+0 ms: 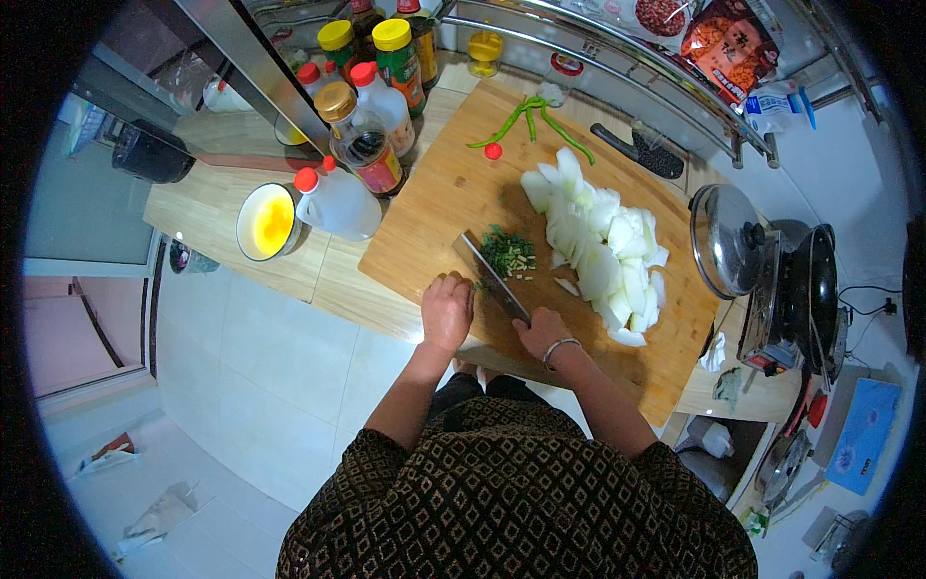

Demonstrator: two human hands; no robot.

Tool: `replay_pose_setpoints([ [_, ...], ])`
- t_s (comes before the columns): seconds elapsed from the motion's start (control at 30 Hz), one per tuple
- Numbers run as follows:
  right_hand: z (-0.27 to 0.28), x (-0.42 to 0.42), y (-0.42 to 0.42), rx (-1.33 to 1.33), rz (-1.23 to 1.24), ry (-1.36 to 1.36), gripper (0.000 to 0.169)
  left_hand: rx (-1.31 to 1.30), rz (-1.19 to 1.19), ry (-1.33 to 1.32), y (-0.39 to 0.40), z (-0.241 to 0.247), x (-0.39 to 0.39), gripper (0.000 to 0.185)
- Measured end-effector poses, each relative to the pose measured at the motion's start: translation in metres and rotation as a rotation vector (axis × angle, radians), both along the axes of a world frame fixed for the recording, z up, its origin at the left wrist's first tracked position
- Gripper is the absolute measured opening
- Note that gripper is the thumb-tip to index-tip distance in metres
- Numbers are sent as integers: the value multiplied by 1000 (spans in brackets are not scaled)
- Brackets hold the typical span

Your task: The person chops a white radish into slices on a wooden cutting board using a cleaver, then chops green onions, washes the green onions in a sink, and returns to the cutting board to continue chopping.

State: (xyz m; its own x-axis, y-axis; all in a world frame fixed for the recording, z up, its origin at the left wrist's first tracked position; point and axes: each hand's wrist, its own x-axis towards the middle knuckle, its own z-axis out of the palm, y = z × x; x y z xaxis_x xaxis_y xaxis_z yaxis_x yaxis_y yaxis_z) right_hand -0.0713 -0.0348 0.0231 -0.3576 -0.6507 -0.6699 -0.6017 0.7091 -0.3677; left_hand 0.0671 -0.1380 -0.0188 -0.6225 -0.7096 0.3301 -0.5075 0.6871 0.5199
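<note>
My right hand [544, 333] grips the handle of a kitchen knife [499, 282], whose blade slants up and left across a wooden cutting board [405, 217]. Chopped green herbs or scallions [506, 252] lie in a small heap just right of the blade. My left hand [447, 307] is a loosely curled fist at the board's near edge, left of the knife; whether it holds anything is hidden. A long pile of sliced white vegetable [600, 253] covers the board's right part. Green chili peppers [532, 119] and a small red round piece [493, 151] lie near its far edge.
Left of the board stand a bowl of yellow beaten egg [253, 224], a white plastic jug [343, 210] and a glass sauce bottle [369, 148]. Beyond the board are a black handle [615, 141] and a metal rack [593, 54]. A glass lid [723, 239] and black wok [814, 304] are right.
</note>
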Motion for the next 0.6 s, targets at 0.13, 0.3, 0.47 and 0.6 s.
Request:
replay_pose_setpoints([
  [0.13, -5, -4, 9, -88, -23, -34, 39, 10, 2, 43, 0, 3, 1, 7],
  [0.3, -1, -1, 16, -131, 54, 5, 41, 100, 17, 105, -12, -2, 5, 9],
  [0.47, 15, 4, 8, -50, 140, -44, 40, 171, 9, 30, -11, 7, 12, 10],
  [0.6, 5, 8, 7, -37, 90, -18, 38, 90, -30, -23, -7, 13, 10, 10],
])
